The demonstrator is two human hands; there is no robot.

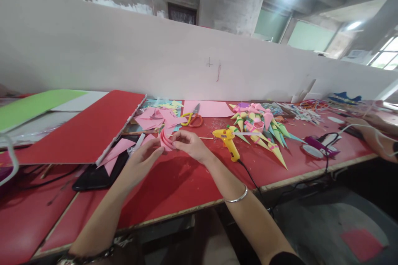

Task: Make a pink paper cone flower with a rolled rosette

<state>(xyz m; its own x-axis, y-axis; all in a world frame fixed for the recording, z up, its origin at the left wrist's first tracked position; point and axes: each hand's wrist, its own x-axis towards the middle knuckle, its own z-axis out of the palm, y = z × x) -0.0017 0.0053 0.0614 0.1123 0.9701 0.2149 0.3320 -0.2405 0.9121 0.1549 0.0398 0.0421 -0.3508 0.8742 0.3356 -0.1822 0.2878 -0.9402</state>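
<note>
Between my two hands, above the red tabletop, is a curled pink paper piece (166, 140) with layered, petal-like edges. My left hand (146, 152) pinches it from the left side. The fingers of my right hand (188, 145) are closed on its right edge. Just behind lie cut pink paper sheets (155, 118) and scissors (195, 116) with one yellow and one orange handle. To the right of my right hand rests a yellow hot glue gun (228, 140), its cord running off the table's front edge.
Several paper cones with pink flowers (258, 124) are piled right of the glue gun. A large red board (90, 128) lies at the left, over a black tray-like object (102, 178). A purple device (323, 147) with cables lies farther right, near another person's arm (370, 134). A white partition (174, 62) stands behind.
</note>
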